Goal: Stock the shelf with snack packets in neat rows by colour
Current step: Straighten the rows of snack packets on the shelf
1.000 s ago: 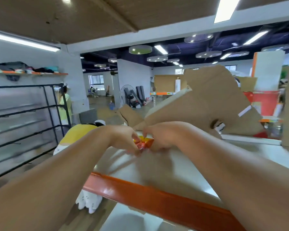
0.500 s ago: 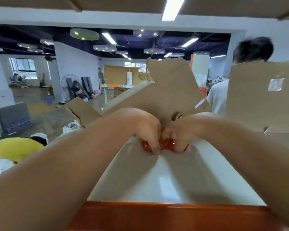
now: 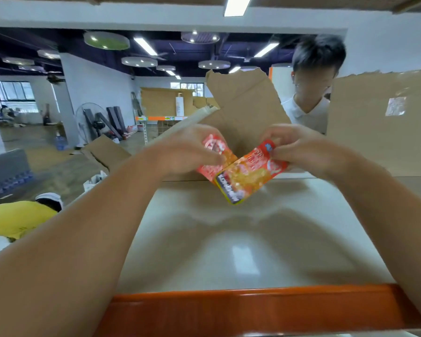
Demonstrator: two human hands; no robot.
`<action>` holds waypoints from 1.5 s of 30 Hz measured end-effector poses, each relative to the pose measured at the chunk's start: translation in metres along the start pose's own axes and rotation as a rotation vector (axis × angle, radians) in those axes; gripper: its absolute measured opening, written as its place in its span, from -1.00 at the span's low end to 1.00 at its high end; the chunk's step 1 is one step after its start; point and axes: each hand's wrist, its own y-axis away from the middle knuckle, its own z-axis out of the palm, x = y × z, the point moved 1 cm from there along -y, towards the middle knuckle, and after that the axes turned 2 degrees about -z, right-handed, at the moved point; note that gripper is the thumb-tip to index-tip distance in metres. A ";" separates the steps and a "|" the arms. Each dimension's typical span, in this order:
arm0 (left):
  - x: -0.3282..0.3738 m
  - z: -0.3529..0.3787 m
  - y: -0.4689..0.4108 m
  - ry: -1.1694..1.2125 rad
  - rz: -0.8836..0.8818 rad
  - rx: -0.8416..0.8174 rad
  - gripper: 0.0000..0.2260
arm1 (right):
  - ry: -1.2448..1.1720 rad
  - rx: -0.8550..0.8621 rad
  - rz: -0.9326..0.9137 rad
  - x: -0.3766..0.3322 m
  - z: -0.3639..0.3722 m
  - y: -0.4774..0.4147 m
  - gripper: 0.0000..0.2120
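Hands: left hand [image 3: 185,152] gripped red packet [image 3: 210,152], right hand [image 3: 301,149] pinched orange-red packet [image 3: 248,173] | Location: frame centre, overlapping, over shelf [image 3: 241,251] | Risk: corner pinch might slip, packet landing crooked, spoiling the row.

The left hand [image 3: 185,152] and right hand [image 3: 299,149], bunched together on the white shelf board [image 3: 229,239] half a second ago, have lifted and drawn apart. Each now pinches one packet, once hidden: a red snack packet [image 3: 213,154] on the left, overlapped by an orange-red snack packet [image 3: 248,173] on the right. Behind, the person in a white shirt [image 3: 309,113] has shifted left.
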 end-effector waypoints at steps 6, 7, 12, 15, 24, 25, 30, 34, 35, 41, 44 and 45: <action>-0.018 -0.001 0.003 -0.140 -0.246 -0.313 -0.77 | 0.268 -0.175 0.232 0.008 -0.003 0.006 -0.77; -0.022 0.006 0.001 -0.413 -0.266 -0.361 -0.67 | 0.561 -0.187 0.253 0.010 0.002 0.004 -0.77; 0.001 0.028 0.003 -0.720 -0.330 -0.232 -0.54 | 0.947 -0.285 0.505 -0.009 0.019 0.010 -0.58; 0.011 0.046 0.006 -0.703 -0.346 -0.405 -0.49 | 0.899 -0.437 0.655 -0.018 0.018 0.021 -0.49; 0.009 0.040 0.009 -0.606 -0.284 -0.504 -0.34 | 0.905 -0.431 0.467 -0.006 0.016 0.011 -0.49; 0.007 0.038 0.008 -0.577 -0.298 -0.519 -0.35 | 0.899 -0.472 0.510 -0.004 0.012 0.013 -0.51; 0.012 0.038 0.009 -0.618 -0.247 -0.512 -0.46 | 0.910 -0.500 0.519 0.000 0.010 0.012 -0.62; 0.021 0.043 0.011 -0.698 -0.194 -0.481 -0.53 | 0.878 -0.464 0.518 0.001 0.009 0.012 -0.61; 0.022 0.044 0.011 -0.702 -0.170 -0.465 -0.56 | 0.877 -0.447 0.508 0.000 0.009 0.012 -0.63; 0.033 0.048 0.015 -0.572 -0.111 -0.390 -0.63 | 0.818 -0.143 0.321 -0.005 -0.007 0.025 -0.69; 0.051 0.049 0.017 -0.506 -0.055 -0.276 -0.70 | 0.643 0.067 0.217 -0.008 -0.026 0.062 -0.67; 0.058 0.052 0.017 -0.452 -0.033 -0.234 -0.71 | 0.618 0.131 0.196 -0.008 -0.036 0.080 -0.67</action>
